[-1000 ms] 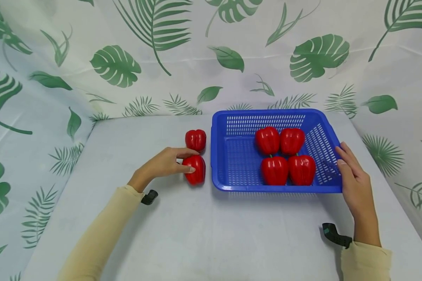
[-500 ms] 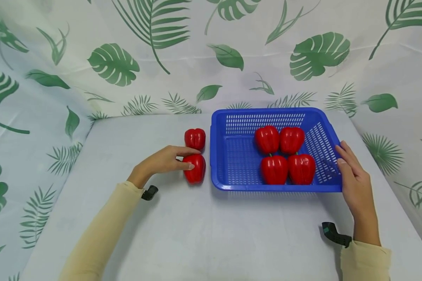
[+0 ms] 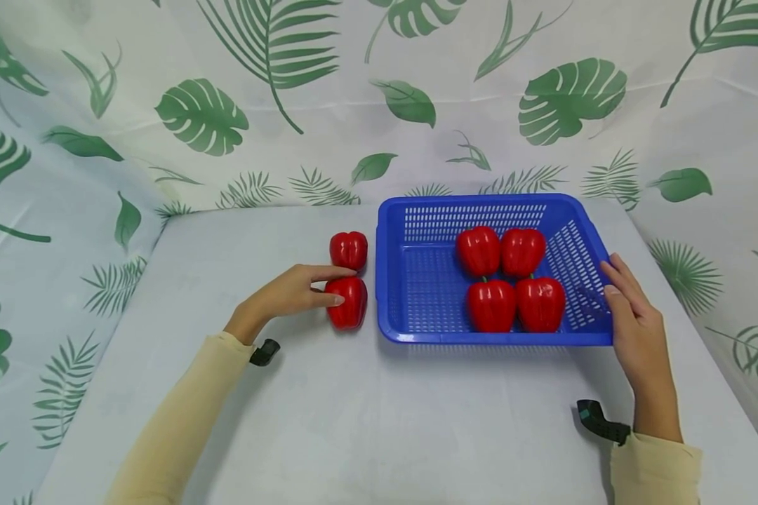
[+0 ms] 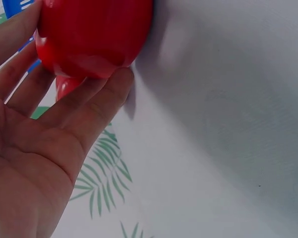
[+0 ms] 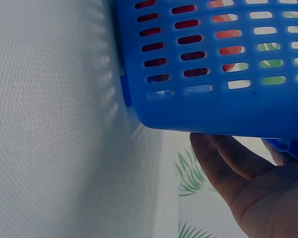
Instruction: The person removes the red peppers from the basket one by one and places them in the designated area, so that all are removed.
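In the head view my left hand (image 3: 293, 289) pinches the nearer of two red bell peppers, thumb on its near side and fingers at its far end. This bell pepper (image 3: 351, 303) lies on the table left of the basket; the left wrist view shows the fingertips against the red bell pepper (image 4: 97, 37). Just behind it sits the second bell pepper (image 3: 349, 251). My right hand (image 3: 641, 330) grips the right rim of a blue plastic basket (image 3: 493, 338). Seen from the right wrist, fingers touch the outside of the basket wall (image 5: 213, 111).
Several red bell peppers (image 3: 516, 291) stand in the right half of the basket. A white table (image 3: 385, 421) lies beneath everything. Leaf-printed cloth (image 3: 328, 91) rises behind the table and along both sides. Black wrist cameras (image 3: 596, 417) hang by the sleeves.
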`<state>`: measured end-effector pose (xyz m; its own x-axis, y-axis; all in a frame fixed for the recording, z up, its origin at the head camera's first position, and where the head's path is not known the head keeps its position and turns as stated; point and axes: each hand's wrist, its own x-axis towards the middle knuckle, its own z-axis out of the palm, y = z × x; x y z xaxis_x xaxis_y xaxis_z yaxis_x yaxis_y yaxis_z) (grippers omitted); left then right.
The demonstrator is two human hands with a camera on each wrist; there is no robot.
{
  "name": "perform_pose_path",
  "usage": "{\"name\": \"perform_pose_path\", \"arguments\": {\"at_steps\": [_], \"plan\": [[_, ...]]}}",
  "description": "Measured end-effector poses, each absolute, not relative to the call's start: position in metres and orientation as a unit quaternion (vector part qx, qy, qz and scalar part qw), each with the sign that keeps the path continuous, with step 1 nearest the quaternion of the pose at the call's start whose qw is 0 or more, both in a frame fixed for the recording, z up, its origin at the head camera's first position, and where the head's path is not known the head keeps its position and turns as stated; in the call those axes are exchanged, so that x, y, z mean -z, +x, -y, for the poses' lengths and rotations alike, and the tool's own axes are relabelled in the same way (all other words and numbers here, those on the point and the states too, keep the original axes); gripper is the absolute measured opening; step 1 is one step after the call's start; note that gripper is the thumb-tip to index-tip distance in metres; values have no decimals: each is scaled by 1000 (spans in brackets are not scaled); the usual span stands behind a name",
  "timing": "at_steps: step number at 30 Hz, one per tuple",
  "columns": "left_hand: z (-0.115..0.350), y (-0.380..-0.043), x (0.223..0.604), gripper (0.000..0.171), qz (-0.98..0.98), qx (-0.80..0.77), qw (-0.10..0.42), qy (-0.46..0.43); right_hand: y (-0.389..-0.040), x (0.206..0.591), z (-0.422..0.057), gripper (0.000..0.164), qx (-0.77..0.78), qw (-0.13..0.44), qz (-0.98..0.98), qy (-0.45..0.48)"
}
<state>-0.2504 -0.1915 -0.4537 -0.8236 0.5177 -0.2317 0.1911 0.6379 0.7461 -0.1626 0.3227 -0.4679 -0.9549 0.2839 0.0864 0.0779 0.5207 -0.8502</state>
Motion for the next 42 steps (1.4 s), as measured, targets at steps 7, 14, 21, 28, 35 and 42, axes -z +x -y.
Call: {"name": "perform_pose_path", "arguments": {"at_steps": [7,14,21,28,35,42], "plan": [[195,-251,458,57,-877,-382,204,210,-163,467,-322,52,-479,107,865,-103],[201,-250,453,58,-868,-402,184,227,-162,467,-323,52,-477,107,866,-101],[204,-249,441,49,-887,-394,86,224,-162,468,-322,53,-475,103,868,-106],[194,-253,433,41,-881,-431,-20,197,-161,469,-322,53,-471,109,869,-104],[172,-261,429,36,-860,-478,-52,169,-160,469,-323,52,-472,115,868,-100],[149,-268,420,37,-843,-507,-54,170,-160,469,-322,52,-477,112,866,-100]]}}
